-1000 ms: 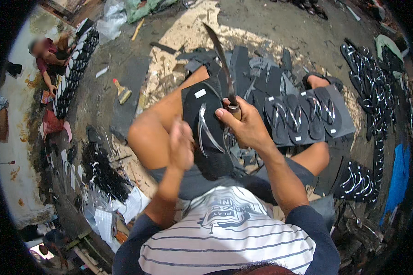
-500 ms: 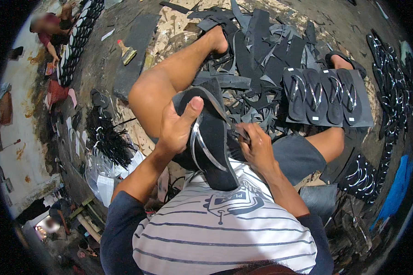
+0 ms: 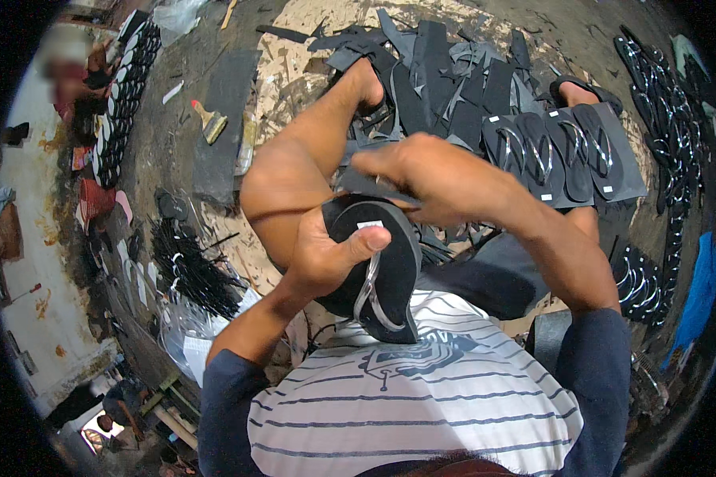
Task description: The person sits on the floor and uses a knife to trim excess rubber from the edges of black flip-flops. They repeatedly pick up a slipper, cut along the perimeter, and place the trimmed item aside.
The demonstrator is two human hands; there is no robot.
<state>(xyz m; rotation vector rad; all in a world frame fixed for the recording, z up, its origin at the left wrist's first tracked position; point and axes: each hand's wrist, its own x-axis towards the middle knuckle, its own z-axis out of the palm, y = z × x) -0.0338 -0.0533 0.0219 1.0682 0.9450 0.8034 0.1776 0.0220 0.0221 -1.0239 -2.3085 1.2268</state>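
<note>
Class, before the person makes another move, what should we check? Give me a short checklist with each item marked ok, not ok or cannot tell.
1. Left hand holding the black sandal: ok, its thumb lies over the top face.
2. Silver strap on that sandal: ok, it shows on the upper side.
3. Right hand, what it grips: cannot tell, the hand is blurred and covers it.
4. Bare left leg well away from both hands: not ok, it looks close beside them.
5. Four other sandals out of the way: ok, they lie to the right on a grey sheet.
</note>
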